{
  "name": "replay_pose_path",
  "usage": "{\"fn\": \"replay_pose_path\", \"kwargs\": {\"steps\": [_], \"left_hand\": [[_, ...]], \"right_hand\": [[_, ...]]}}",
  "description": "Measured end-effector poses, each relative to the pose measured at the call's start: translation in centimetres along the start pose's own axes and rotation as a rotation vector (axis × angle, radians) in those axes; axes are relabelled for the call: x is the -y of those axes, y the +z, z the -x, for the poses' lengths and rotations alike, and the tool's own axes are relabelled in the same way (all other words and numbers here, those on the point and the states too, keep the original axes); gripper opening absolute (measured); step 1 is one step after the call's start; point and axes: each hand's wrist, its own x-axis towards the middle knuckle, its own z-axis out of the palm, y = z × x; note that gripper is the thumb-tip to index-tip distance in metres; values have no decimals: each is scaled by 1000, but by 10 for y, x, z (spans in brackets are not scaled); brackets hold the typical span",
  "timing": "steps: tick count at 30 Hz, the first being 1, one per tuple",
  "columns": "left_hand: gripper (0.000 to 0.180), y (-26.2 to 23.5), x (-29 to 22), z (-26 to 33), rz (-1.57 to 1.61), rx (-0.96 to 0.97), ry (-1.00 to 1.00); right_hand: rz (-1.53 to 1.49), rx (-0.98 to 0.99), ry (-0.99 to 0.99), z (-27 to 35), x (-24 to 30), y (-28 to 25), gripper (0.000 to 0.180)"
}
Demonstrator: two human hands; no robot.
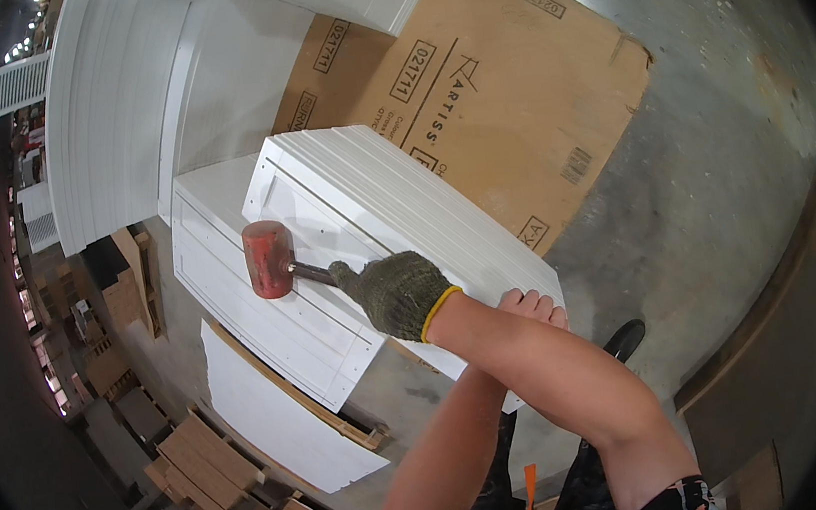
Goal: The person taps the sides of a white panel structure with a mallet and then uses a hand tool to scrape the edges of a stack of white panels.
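**Gloved right hand (394, 295) is gripping a red-headed mallet (270, 261) over white furniture**

A grey concrete floor (733, 107) is spreading under everything. At the upper left, a large white furniture unit (108, 98) with ribbed surfaces is standing just beyond the work. A flattened cardboard carton (528, 70), printed in black, is lying open on the floor to the right of it, its upper left part running in beneath the white pieces. Nearest the person, a long white ribbed piece (422, 203) is slanting from upper left to lower right, partly covering the carton, with a flat framed panel (226, 246) lying along its left side. At the lower left, a white sheet (285, 415) is resting near stacked brown boards (205, 464).

The forearms are crossing, the right over the left. The bare left hand (535, 309) is touching the lower right end of the ribbed piece, its fingers bending over the edge; the forearm is hiding part of it, so how tightly it is closing cannot be told. The right hand is wrapping closed around the mallet's dark handle. The mallet is extending leftward from that fist, well apart from the left hand, its head hanging above or touching the white surfaces; which one cannot be told.
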Motion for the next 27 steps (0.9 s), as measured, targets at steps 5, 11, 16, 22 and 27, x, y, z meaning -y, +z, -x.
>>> {"fn": "replay_pose_path", "kwargs": {"steps": [5,11,16,22,27], "left_hand": [[17,-4,1,-2,10,14,14],[17,-9,-2,-12,41,0,43],[15,-16,-6,-10,-83,15,87],[13,-6,-2,-4,-78,89,-1],[16,20,3,8,-157,40,1]], "right_hand": [[37,-122,33,13,1,6,46],[35,-311,111,3,-1,3,42],[46,-694,7,66,-5,-32,20],[31,-1125,515,232,-14,36,21],[-41,-1054,652,251,24,128,35]]}}
